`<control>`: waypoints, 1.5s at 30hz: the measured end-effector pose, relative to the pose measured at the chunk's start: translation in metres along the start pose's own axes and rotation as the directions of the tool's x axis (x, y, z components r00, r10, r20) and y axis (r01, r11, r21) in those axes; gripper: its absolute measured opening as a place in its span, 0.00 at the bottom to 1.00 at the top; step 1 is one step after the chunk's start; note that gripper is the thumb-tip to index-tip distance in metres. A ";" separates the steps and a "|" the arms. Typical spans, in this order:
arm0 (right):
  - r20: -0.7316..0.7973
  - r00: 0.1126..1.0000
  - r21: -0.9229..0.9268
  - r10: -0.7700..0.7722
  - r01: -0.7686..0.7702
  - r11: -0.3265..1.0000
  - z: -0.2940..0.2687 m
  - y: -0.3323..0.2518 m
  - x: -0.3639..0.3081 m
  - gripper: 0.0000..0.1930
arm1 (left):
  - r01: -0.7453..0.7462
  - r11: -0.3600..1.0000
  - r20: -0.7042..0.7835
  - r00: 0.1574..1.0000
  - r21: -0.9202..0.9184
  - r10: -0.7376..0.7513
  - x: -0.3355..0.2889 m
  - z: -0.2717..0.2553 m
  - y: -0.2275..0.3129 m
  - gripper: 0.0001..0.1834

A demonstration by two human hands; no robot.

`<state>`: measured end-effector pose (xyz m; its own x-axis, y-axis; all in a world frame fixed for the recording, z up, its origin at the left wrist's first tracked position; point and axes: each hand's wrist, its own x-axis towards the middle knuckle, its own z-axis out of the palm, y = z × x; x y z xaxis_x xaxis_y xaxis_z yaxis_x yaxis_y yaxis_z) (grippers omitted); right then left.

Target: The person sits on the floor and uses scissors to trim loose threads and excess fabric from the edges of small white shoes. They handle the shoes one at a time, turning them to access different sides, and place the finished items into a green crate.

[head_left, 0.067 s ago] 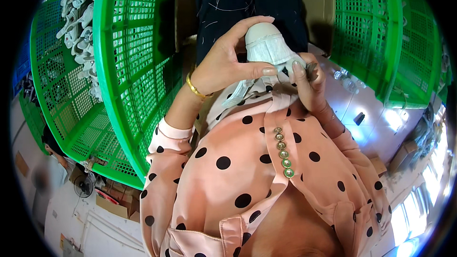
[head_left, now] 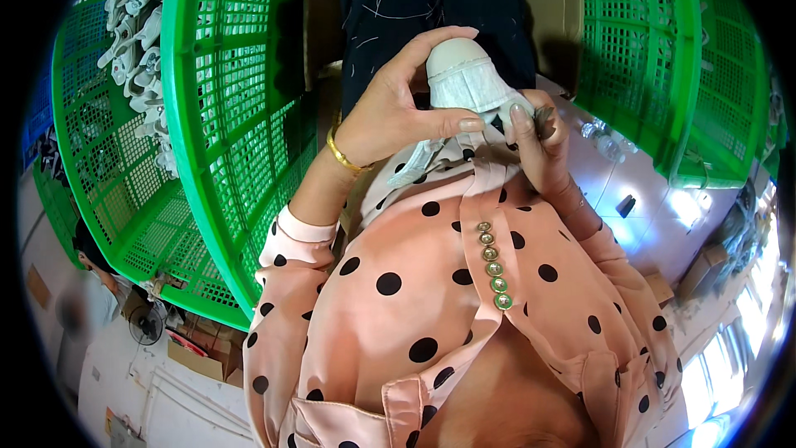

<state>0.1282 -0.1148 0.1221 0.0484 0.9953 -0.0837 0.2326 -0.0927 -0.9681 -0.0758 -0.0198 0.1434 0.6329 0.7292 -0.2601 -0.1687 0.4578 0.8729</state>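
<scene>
A small white shoe (head_left: 461,75) with a rounded toe is held above my lap. My left hand (head_left: 398,104) curves round its side, fingers over the toe and thumb along the lower edge. A pale strap-like part (head_left: 414,162) hangs below that thumb. My right hand (head_left: 543,137) pinches the shoe's right end between thumb and fingers. A small dark metallic piece (head_left: 544,123) shows among those fingers; its full shape is hidden.
Tall green plastic baskets (head_left: 178,116) stand at my left, the outer one with several white shoes (head_left: 137,41) heaped along it. Another green basket (head_left: 638,58) is at my right. A cardboard box (head_left: 555,17) lies beyond my knees. Loose threads cling to my dark trousers (head_left: 390,0).
Almost nothing differs; the shoe and both hands have shifted very slightly, with the same hold.
</scene>
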 end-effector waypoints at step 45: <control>0.048 0.977 0.051 0.207 -0.210 0.976 0.004 0.060 0.008 0.15 | -0.294 0.235 0.285 0.956 0.926 0.069 0.018 0.015 -0.070 0.16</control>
<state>0.1387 -0.1119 0.0626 0.0493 0.9546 -0.2937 0.1679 -0.2978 -0.9398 -0.0414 -0.0466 0.0834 0.8090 0.5836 -0.0702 0.4743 -0.5776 0.6644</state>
